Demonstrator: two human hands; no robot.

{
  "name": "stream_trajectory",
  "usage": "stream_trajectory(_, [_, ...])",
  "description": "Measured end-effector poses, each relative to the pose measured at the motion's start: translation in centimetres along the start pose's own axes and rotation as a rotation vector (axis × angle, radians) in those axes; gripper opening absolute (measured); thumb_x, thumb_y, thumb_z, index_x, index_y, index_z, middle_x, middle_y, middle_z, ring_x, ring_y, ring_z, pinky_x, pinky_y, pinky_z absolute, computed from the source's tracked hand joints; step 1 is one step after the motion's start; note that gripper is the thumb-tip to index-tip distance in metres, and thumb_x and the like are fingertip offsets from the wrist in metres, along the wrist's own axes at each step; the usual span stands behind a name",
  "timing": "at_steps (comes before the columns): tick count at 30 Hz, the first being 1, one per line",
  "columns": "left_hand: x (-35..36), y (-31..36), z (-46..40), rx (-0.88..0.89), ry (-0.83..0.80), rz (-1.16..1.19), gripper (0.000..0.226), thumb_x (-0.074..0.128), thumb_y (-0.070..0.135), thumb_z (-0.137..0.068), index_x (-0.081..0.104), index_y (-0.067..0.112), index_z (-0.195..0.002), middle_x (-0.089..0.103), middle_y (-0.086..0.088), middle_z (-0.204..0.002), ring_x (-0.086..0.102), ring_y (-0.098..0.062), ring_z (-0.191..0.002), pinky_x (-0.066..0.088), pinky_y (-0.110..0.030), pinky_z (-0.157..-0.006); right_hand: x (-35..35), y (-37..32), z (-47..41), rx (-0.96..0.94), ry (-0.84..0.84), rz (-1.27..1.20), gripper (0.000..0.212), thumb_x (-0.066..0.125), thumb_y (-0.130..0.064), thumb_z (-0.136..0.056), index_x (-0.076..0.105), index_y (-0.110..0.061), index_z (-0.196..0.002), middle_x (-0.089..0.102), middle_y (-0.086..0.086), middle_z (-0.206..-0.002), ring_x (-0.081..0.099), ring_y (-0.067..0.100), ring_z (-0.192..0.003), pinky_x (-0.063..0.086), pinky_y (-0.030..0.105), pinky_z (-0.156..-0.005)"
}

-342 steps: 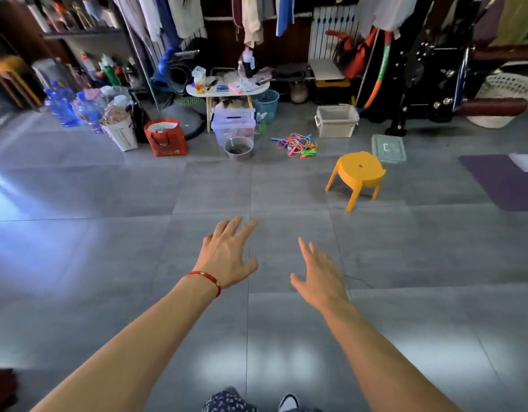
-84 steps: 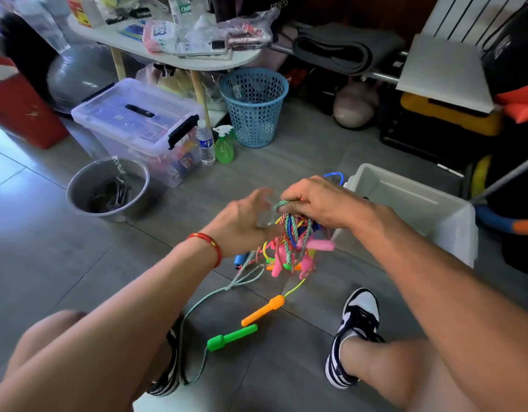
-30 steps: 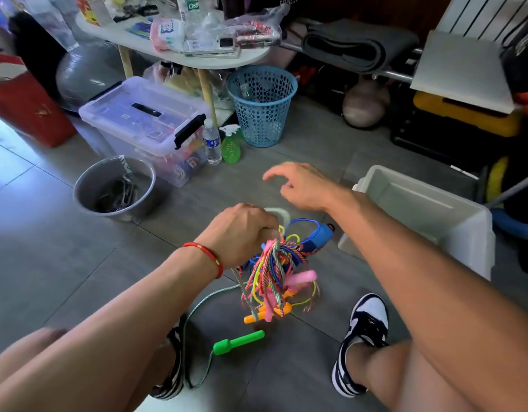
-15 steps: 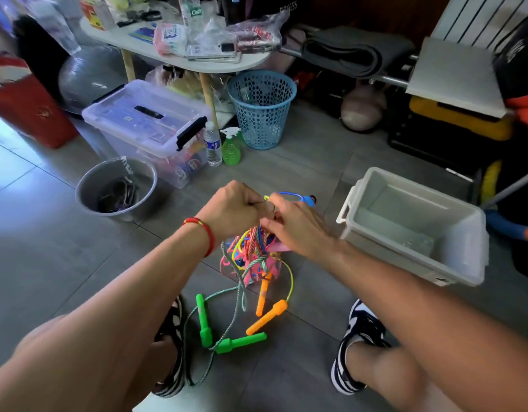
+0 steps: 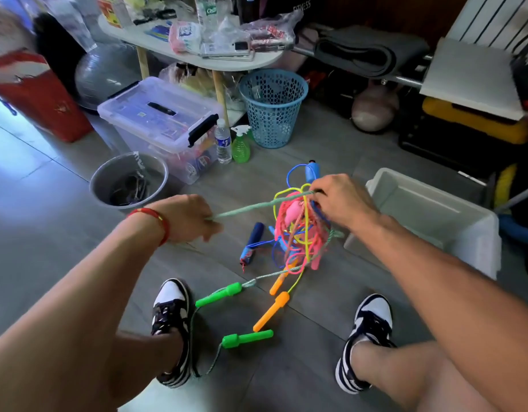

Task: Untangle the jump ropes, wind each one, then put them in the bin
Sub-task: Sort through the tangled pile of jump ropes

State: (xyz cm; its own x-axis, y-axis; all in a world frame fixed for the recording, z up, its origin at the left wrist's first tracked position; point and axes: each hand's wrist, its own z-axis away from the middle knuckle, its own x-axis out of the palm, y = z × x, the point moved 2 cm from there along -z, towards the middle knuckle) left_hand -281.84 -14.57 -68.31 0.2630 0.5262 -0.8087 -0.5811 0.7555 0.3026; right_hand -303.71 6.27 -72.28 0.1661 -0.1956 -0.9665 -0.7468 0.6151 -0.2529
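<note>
Head view: left hand pinched pale green rope, pulled taut twd right hand, whose fingers clamped tangled jump ropes hanging above floor, just beside white bin.

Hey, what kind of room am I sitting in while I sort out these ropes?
Probably a home storage or utility room that doubles as a workout corner: a grey exercise ball and a rolled mat sit among a lidded storage box and a cluttered small table.
</note>
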Motion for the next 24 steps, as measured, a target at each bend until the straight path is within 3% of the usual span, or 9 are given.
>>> stream_trajectory(6, [-0.2, -4.1, 0.6, -0.162, -0.013, 0.019, 0.037, 0.056, 0.036, -0.1, 0.069, 0.017, -0.071, 0.047, 0.004, -0.048, 0.04, -0.012, -0.037, 0.028, -0.017, -0.035, -2.7, 6.2, 0.1, 0.24, 0.151, -0.041, 0.018, 0.068, -0.034, -0.09, 0.077, -0.021, -0.1, 0.074, 0.015, -0.097, 0.067, 0.039, -0.094, 0.053, 0.042, -0.074])
stream_trajectory(9, [0.2, -4.5, 0.8, -0.154, 0.034, 0.009, 0.034, 0.055, 0.038, -0.097, 0.069, 0.018, -0.073, 0.06, -0.008, -0.062, 0.055, -0.022, -0.048, 0.041, -0.021, -0.048, -3.3, 7.7, 0.8, 0.224, 0.158, -0.105, 0.02, 0.069, -0.036, -0.089, 0.077, -0.021, -0.099, 0.074, 0.013, -0.091, 0.067, 0.038, -0.089, 0.054, 0.042, -0.074])
stream_trajectory(12, [1.0, -3.9, 1.2, -0.139, 0.051, -0.025, 0.028, 0.056, 0.035, -0.096, 0.069, 0.017, -0.08, 0.068, -0.003, -0.061, 0.067, -0.022, -0.058, 0.046, -0.021, -0.057, -3.6, 7.6, 1.6, 0.169, 0.117, -0.131, 0.026, 0.066, -0.045, -0.086, 0.075, -0.022, -0.093, 0.072, 0.007, -0.079, 0.064, 0.035, -0.079, 0.053, 0.043, -0.071])
stream_trajectory(14, [1.8, -3.0, 1.3, -0.127, 0.012, -0.11, 0.022, 0.059, 0.035, -0.095, 0.072, 0.017, -0.095, 0.075, -0.005, -0.084, 0.07, -0.022, -0.081, 0.049, -0.022, -0.067, -3.6, 6.6, 2.0, 0.119, 0.075, -0.149, 0.025, 0.067, -0.045, -0.086, 0.075, -0.023, -0.092, 0.07, 0.005, -0.074, 0.063, 0.031, -0.073, 0.052, 0.041, -0.069])
stream_trajectory(16, [3.0, -1.7, 1.5, -0.109, 0.007, -0.211, 0.04, 0.065, 0.04, -0.093, 0.064, 0.017, -0.125, 0.067, -0.01, -0.124, 0.062, -0.027, -0.114, 0.047, -0.026, -0.089, -3.8, 5.3, 2.2, 0.077, 0.022, -0.191, 0.016, 0.072, -0.038, -0.088, 0.078, -0.024, -0.093, 0.07, 0.003, -0.074, 0.063, 0.027, -0.073, 0.05, 0.038, -0.069])
stream_trajectory(18, [4.0, 0.3, 1.7, 0.012, 0.064, -0.121, 0.057, 0.069, 0.038, -0.092, 0.05, 0.017, -0.141, 0.057, -0.01, -0.141, 0.054, -0.027, -0.128, 0.04, -0.026, -0.1, -3.9, 3.6, 2.5, 0.009, -0.034, -0.196, 0.013, 0.073, -0.035, -0.088, 0.079, -0.025, -0.095, 0.07, -0.001, -0.073, 0.063, 0.021, -0.073, 0.049, 0.036, -0.069])
stream_trajectory(20, [4.7, 3.5, 2.0, 0.186, 0.148, 0.11, 0.059, 0.071, 0.034, -0.092, 0.048, 0.018, -0.145, 0.056, -0.004, -0.142, 0.053, -0.022, -0.131, 0.038, -0.023, -0.102, -3.2, 1.9, 2.9, -0.062, -0.099, -0.189, 0.013, 0.073, -0.034, -0.088, 0.079, -0.026, -0.095, 0.072, -0.002, -0.078, 0.065, 0.017, -0.076, 0.049, 0.034, -0.071])
stream_trajectory(24, [7.3, 8.3, 1.5, 0.377, 0.186, 0.39, 0.041, 0.076, 0.036, -0.088, 0.062, 0.023, -0.124, 0.069, 0.005, -0.114, 0.065, -0.013, -0.107, 0.051, -0.03, -0.093, -1.1, -2.4, 4.1, -0.228, -0.207, -0.129, 0.013, 0.073, -0.034, -0.087, 0.077, -0.024, -0.094, 0.071, 0.005, -0.084, 0.067, 0.025, -0.081, 0.053, 0.041, -0.073])
